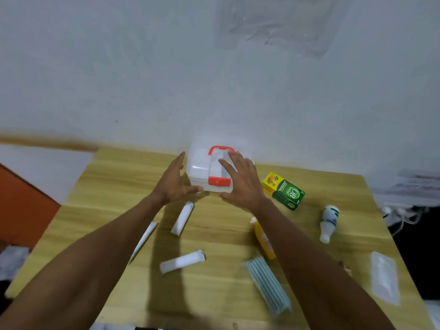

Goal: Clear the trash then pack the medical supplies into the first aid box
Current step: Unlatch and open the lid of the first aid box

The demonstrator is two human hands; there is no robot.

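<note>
Nearest my camera, both bare forearms run up from the near edge of the wooden counter [333,186] toward its far edge. I see my left hand [172,181] spread flat, fingers straight, palm facing the left side of the first aid box [209,170]; the thumb tip looks to be at the box's near-left corner, though blur keeps me from confirming contact. My right hand [240,181] is also spread wide, fingers over the right part of the lid, thumb near the front-right corner. Neither grip is closed on anything.

The box is translucent white with a red handle [221,150] on top and a red latch [219,181] on the front. It sits at the middle of the far edge, against the wall, lid down.

Supplies lying loose on the counter:
- three white rolled bandages: one [182,219] just nearer than the box, one [182,261] toward the near edge, one [144,241] partly under my left forearm;
- green and yellow carton [284,191] right of the box;
- small white bottle [329,222] on its side near the right edge;
- yellow tube [263,239] half hidden by my right forearm;
- pack of blue face masks [267,287] near the near edge;
- clear sealed pouch [385,277] at the near-right corner.
</note>
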